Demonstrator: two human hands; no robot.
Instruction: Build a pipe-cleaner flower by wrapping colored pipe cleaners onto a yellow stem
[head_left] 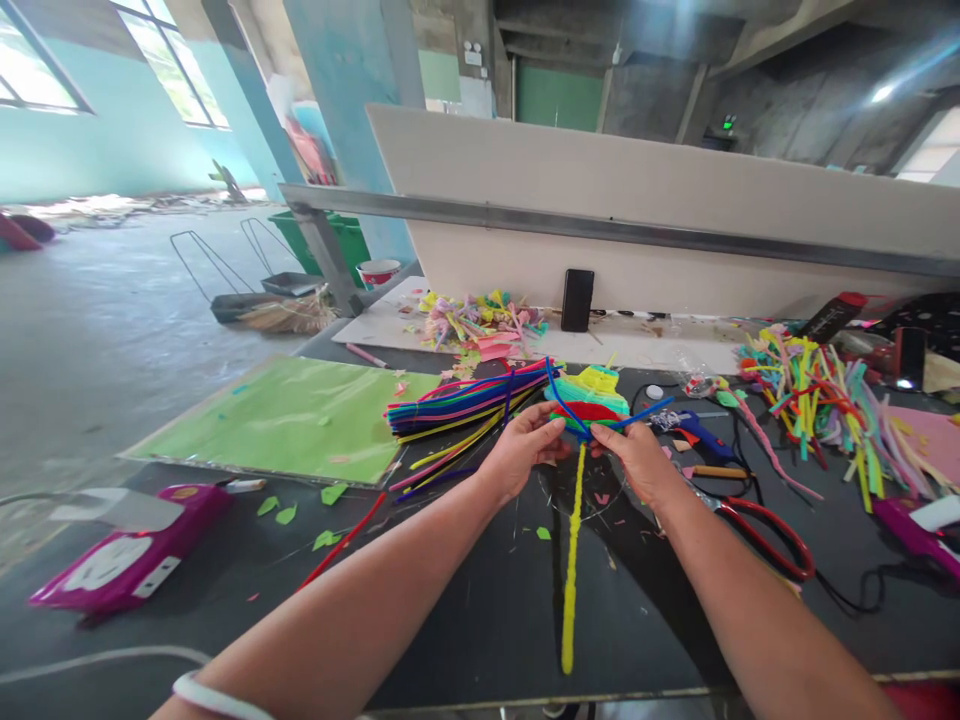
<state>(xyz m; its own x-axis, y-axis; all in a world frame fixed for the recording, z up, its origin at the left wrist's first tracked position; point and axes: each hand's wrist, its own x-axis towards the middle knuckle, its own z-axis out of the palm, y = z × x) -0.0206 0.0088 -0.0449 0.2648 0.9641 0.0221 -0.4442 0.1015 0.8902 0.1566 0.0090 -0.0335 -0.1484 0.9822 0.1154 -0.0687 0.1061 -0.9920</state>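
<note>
My left hand point(525, 445) and my right hand point(634, 455) meet over the dark table point(465, 610), both pinching a blue pipe cleaner point(570, 410) wound around a small layered piece of felt point(592, 395) in red, green and yellow. A long yellow pipe cleaner point(571, 560) hangs from that piece toward me. Just left of my hands lies a bundle of coloured pipe cleaners point(465, 400).
A green sheet point(292, 420) lies at the left, a pink packet point(127, 555) near the left edge. Red-handled scissors point(765, 530), a blue glue gun point(694, 428) and a heap of pipe cleaners point(817, 400) lie right. A phone point(577, 299) leans on the white partition.
</note>
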